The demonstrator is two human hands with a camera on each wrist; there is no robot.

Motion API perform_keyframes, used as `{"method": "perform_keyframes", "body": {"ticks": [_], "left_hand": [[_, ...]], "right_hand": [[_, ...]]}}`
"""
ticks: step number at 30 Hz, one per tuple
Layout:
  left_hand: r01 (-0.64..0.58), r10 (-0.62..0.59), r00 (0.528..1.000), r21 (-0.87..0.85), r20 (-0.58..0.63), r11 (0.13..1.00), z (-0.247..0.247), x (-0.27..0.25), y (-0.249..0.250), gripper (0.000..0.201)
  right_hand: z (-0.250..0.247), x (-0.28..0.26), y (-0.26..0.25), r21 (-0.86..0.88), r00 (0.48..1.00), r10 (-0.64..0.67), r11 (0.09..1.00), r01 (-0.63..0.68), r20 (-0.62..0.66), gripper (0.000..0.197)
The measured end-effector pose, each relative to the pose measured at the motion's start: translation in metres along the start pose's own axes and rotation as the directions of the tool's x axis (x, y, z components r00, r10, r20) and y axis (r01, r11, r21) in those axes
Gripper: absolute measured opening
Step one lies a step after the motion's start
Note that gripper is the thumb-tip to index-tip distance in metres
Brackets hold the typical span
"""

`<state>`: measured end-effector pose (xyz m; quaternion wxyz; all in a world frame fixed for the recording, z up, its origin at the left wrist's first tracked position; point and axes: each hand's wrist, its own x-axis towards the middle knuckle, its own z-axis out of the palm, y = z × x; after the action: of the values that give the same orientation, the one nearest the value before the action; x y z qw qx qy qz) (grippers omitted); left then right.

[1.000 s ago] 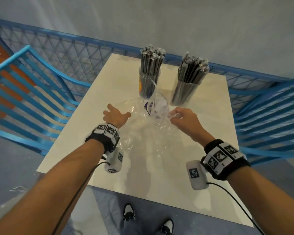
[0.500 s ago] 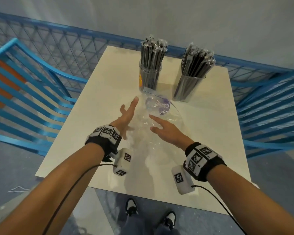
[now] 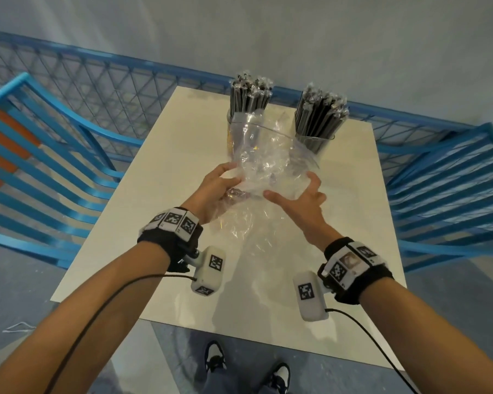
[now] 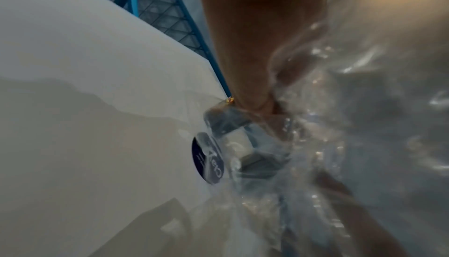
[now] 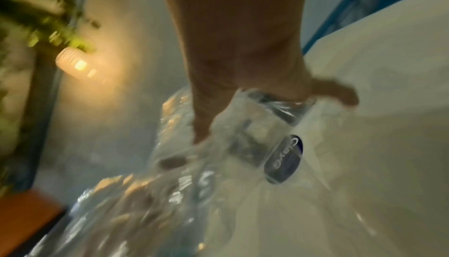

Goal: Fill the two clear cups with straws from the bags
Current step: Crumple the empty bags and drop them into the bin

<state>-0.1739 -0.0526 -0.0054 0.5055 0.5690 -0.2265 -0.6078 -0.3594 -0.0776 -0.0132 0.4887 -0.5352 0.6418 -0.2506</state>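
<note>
Plastic film is now gathered between both hands: the empty clear bag (image 3: 260, 166), which a moment ago lay flat on the bench (image 3: 160, 200) under open palms, has been lifted and bunched up above it. The left hand (image 3: 216, 189) has its grip closed on the bag's near left edge, with the thumb pressing the film. The right hand (image 3: 302, 197) curls around the right side, and the film is crumpled under its fingers (image 5: 201, 126). A dark round sticker (image 4: 207, 162) shows on the film in both wrist views.

Both clear cups stand at the far side of the bench, the left cup (image 3: 234, 129) partly behind the raised bag and the right cup (image 3: 314, 142) beside it. Each cup is packed with dark wrapped straws (image 3: 320, 109). No straws can be seen inside the bag. So the filling looks finished, and the hands are probably only clearing the wrapping away.
</note>
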Motion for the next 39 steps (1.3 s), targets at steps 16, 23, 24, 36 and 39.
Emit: {"method": "perform_keyframes", "body": {"ticks": [16,23,24,36,39], "left_hand": [[-0.634,0.743,0.599,0.743,0.298,0.213,0.034,-0.020,0.010,0.094],[-0.486,0.292,0.812,0.862,0.505,-0.140,0.034,-0.014,-0.016,0.124],[-0.476,0.242,0.833,0.867,0.497,-0.145,0.033,-0.012,-0.020,0.121],[-0.444,0.244,0.896,0.770,0.371,0.458,0.030,-0.008,-0.010,0.060],[-0.423,0.169,0.906,0.793,0.389,0.439,0.030,0.003,-0.011,0.071]], "right_hand": [[-0.045,0.013,-0.001,0.246,0.987,-0.049,0.969,0.010,0.152,0.040],[-0.037,-0.007,-0.008,0.185,0.942,-0.193,0.972,0.145,0.274,0.021],[-0.036,-0.012,-0.011,0.181,0.924,-0.226,0.968,0.177,0.309,0.019],[-0.044,-0.018,-0.020,-0.475,0.684,-0.719,0.648,0.595,-0.125,0.073],[-0.040,-0.020,-0.020,-0.521,0.588,-0.795,0.570,0.635,-0.152,0.090]]}}
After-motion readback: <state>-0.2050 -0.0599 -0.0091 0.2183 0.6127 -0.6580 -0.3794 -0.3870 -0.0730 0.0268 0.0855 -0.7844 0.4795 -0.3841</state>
